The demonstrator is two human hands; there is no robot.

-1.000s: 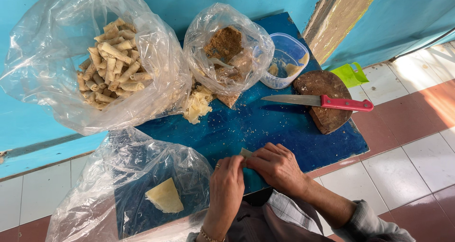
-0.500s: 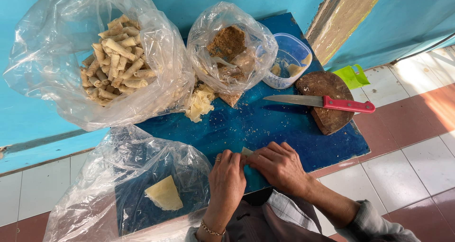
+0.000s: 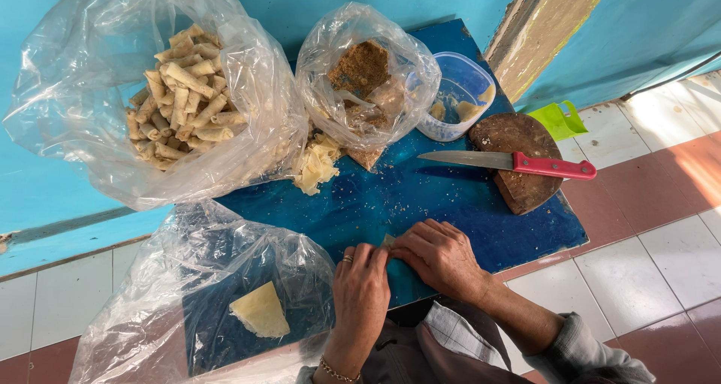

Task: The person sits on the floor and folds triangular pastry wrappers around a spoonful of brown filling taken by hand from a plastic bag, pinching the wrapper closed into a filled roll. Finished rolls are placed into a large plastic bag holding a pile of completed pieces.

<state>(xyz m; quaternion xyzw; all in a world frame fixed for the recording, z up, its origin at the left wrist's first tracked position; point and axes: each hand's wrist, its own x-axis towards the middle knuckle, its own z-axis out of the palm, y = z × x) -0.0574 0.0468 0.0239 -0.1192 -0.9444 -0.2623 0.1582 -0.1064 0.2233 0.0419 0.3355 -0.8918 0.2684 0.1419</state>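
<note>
I press a small pale wrapper [image 3: 387, 242] between both hands at the near edge of the blue tabletop [image 3: 420, 196]; my left hand [image 3: 361, 290] and right hand [image 3: 438, 255] pinch it, mostly hiding it. One bag of finished rolls [image 3: 180, 98] is already well filled. A spare wrapper [image 3: 259, 310] waits in the near bag; filling [image 3: 360, 68] and knife [image 3: 511, 162] lie beyond.

My two hands are bare. On my left hand [image 3: 360, 294] I wear a thin ring on one finger, and a fine beaded bracelet [image 3: 336, 372] circles that wrist. Past my right hand [image 3: 439, 255] the forearm is uncovered down to a grey sleeve [image 3: 593, 354] pushed back and bunched in folds. Between my arms shows a pale checked cloth [image 3: 458, 331] over brown fabric.
</note>
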